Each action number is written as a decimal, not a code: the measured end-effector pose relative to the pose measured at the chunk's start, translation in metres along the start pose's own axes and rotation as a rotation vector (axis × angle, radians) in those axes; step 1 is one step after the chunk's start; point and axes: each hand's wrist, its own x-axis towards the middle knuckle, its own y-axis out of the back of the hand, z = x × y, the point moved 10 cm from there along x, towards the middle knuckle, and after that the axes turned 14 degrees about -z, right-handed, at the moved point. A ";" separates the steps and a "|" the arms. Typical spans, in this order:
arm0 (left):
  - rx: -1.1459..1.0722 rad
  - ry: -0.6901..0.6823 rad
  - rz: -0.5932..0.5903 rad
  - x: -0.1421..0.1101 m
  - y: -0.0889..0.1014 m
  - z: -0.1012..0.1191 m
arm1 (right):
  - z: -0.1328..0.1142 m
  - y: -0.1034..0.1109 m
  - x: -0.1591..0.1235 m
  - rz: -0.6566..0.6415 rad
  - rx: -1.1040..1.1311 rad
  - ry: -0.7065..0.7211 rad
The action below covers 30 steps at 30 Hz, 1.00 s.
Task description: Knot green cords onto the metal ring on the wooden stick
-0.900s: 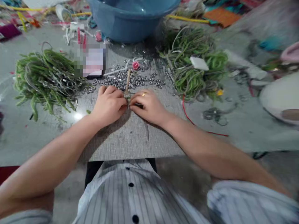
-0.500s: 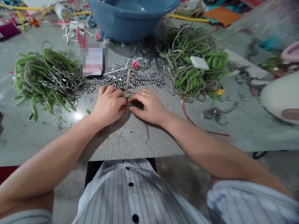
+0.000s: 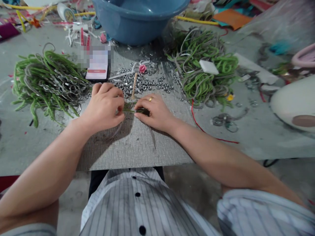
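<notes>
In the head view, your left hand (image 3: 104, 105) and right hand (image 3: 156, 110) (the latter wearing a gold ring (image 3: 151, 99)) are grasping green cord (image 3: 129, 106) between them with pinching fingers, while a phone (image 3: 97, 67) is lying at the cord's eleven o'clock, metal beads (image 3: 147, 84) at one.

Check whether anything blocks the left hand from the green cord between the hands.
Nothing visible does: the green cord reaches from the right hand to the left hand's fingertips. The wooden stick is beyond it.
</notes>
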 end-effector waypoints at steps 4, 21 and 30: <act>0.039 -0.004 -0.092 -0.002 -0.003 -0.006 | 0.000 0.001 0.000 0.002 0.002 -0.002; 0.237 0.063 -0.172 -0.015 -0.012 -0.038 | 0.002 -0.001 0.000 -0.015 -0.013 0.010; 0.288 0.131 -0.236 -0.014 -0.011 -0.036 | -0.041 -0.013 -0.007 -0.155 -0.222 0.208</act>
